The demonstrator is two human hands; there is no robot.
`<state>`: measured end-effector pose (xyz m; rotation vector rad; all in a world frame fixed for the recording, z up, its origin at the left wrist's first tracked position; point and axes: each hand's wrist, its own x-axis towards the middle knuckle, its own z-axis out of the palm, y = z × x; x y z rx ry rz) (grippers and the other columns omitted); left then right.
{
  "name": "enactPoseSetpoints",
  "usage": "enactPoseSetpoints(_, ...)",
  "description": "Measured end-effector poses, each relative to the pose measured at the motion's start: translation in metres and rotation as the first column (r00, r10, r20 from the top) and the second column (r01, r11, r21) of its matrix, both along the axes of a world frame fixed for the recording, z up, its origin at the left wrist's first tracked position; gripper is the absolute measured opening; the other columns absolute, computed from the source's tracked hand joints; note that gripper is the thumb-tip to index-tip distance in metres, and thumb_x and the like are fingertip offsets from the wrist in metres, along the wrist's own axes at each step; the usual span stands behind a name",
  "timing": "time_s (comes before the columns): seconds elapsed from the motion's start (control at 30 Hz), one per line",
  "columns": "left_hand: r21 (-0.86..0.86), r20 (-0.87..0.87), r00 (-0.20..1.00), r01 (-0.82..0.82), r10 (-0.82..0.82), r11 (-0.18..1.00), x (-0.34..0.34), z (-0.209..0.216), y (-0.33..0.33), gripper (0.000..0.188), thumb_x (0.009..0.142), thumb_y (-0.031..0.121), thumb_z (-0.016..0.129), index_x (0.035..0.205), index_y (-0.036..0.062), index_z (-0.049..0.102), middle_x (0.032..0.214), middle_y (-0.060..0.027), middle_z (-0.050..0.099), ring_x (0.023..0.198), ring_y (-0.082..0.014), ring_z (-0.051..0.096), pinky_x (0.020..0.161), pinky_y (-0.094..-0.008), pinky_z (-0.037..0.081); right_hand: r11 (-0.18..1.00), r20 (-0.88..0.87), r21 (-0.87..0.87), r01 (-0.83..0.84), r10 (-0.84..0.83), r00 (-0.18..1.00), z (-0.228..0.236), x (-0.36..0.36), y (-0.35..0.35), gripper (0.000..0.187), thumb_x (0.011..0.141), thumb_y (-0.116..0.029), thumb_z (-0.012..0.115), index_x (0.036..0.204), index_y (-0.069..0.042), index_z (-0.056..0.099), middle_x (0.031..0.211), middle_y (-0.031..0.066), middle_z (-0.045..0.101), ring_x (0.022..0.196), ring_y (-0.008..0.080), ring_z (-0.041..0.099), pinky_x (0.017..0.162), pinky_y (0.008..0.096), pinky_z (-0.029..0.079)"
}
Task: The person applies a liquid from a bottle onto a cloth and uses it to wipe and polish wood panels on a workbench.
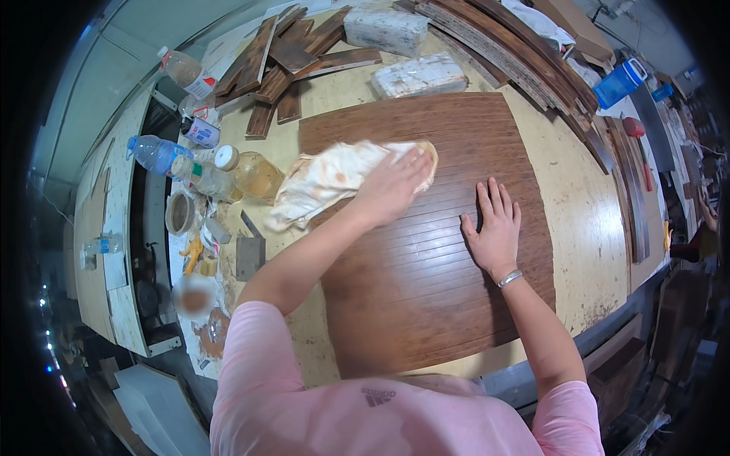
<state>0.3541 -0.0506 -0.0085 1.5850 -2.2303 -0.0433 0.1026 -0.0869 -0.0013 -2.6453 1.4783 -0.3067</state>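
A large panel of dark brown wooden strips lies on the table in front of me. On its far left part, my left hand presses a stained white cloth down with its palm and fingers. The cloth's loose end trails left past the panel's edge toward the bottles. My right hand rests flat on the right part of the panel, fingers spread, holding nothing. A silver bracelet circles that wrist. The panel's surface shines between my two hands.
A jar of yellowish liquid and several plastic bottles line the left edge. Loose wood strips and two wrapped blocks lie at the back. Long stacked boards curve along the far right. A grey block sits left of the panel.
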Motion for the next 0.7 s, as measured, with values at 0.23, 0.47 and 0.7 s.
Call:
enactPoseSetpoints(0.23,0.153,0.057,0.835,-0.549,0.547,0.822,0.062,0.008,-0.055,0.04,0.105,0.017,0.034,0.141,0.0025,0.045,0.144,-0.018,0.048,0.135,-0.029,0.047,0.116,-0.0481,0.032,1.0,0.019,-0.006,-0.026,0.026,0.999,0.002,0.005,0.002,0.065,0.091,-0.039,0.06,0.147,-0.011,0.044,0.158,0.0113,0.033,0.146,0.0302,0.029,0.118,0.0538,0.022)
enactPoseSetpoints(0.47,0.568,-0.337,0.939,0.142,0.071,0.811,-0.039,-0.011,0.023,0.051,0.106,0.036,0.031,0.147,0.0073,0.041,0.155,-0.0111,0.039,0.146,-0.0268,0.03,0.122,-0.0392,0.018,0.999,0.038,-0.042,-0.005,0.007,0.999,-0.012,-0.008,0.0,0.053,0.097,-0.031,0.052,0.146,-0.013,0.046,0.157,0.0094,0.037,0.145,0.0285,0.031,0.116,0.0535,0.023)
enactPoseSetpoints(0.7,0.069,0.109,0.994,0.024,-0.031,0.997,-0.065,-0.009,0.092,0.054,0.092,0.011,0.05,0.145,0.01,0.046,0.15,-0.0149,0.045,0.141,-0.0291,0.04,0.115,-0.0544,0.03,0.997,0.049,-0.075,-0.015,0.019,0.999,-0.012,-0.003,-0.001,0.049,0.098,-0.031,0.05,0.145,-0.014,0.048,0.155,0.009,0.039,0.144,0.0266,0.033,0.115,0.0535,0.025)
